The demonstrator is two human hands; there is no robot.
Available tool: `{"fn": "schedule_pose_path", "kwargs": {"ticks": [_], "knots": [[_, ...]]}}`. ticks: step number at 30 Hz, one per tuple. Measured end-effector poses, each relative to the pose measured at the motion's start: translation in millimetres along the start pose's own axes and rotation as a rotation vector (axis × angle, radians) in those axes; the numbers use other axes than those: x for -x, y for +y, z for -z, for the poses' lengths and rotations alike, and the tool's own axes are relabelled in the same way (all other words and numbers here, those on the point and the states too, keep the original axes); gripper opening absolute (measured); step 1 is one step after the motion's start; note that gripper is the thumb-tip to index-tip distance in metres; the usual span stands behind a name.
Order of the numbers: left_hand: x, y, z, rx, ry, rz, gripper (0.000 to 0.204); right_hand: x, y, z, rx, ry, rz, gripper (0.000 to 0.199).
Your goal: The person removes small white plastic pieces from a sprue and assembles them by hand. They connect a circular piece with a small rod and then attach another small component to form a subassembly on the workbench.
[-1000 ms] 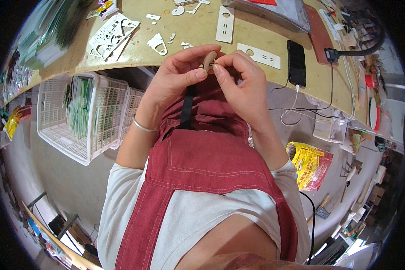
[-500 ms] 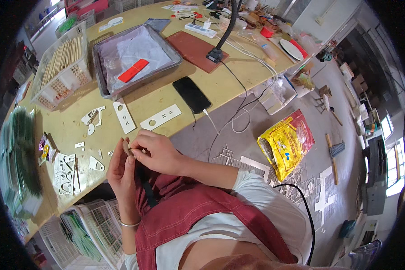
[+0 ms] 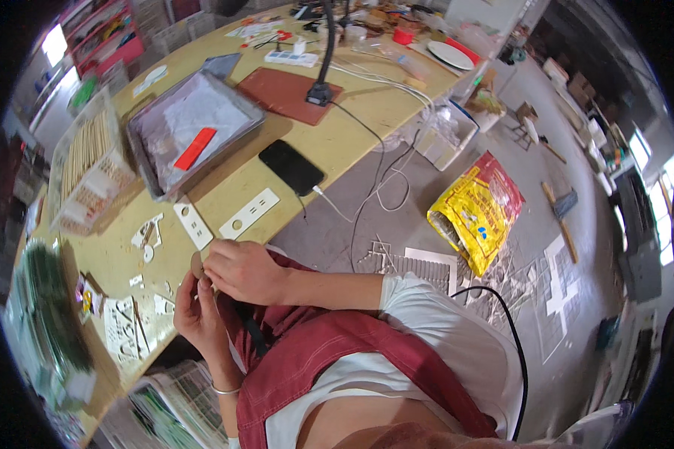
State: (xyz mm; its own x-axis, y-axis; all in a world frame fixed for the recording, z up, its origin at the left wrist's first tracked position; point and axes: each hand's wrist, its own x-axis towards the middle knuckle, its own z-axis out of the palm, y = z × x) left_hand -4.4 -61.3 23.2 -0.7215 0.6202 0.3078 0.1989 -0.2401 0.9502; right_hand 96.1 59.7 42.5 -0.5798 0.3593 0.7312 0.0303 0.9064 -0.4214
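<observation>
A small flat tan piece with a rounded end, perhaps wood, stands up between my hands over the near table edge. My left hand pinches its lower part between thumb and fingers. Curled against its side are the fingers of my right hand, closed at the piece; the fingertips are partly hidden. Just beyond my hands lie two white slotted strips with round holes, one upright strip and one slanted strip. White cut-out parts and a white cut-out sheet lie to the left.
A grey tray holds a red rectangular piece. Beside it stands a basket of sticks. A black phone on a white cable lies near the edge. Green-edged clear sheets are stacked left. A yellow-red bag stands on the floor.
The whole view has shifted and turned slightly. My hands remain together at the tan piece, which now shows more above my left fingertips.
</observation>
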Motion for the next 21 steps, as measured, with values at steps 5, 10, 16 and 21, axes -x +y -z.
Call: {"fn": "schedule_pose_path", "kwargs": {"ticks": [5, 10, 16, 21], "knots": [[-9.9, 2.1, -4.9, -0.141, -0.053, -0.121, 0.026, -0.2, -0.6, 3.5, 0.052, 0.086, 0.005, 0.015], [-4.5, 7.3, -14.1, -0.135, -0.066, -0.178, 0.025, 7.0, -5.9, 15.5, 0.038, 0.127, -0.014, 0.013], [12.3, 25.5, -29.1, -0.203, -0.040, -0.253, 0.023, 17.1, -13.9, 33.3, 0.017, 0.160, -0.034, 0.011], [19.0, 38.2, -42.8, -0.213, -0.046, -0.290, 0.020, 23.4, -19.0, 50.6, 0.013, 0.124, -0.056, 0.009]]}}
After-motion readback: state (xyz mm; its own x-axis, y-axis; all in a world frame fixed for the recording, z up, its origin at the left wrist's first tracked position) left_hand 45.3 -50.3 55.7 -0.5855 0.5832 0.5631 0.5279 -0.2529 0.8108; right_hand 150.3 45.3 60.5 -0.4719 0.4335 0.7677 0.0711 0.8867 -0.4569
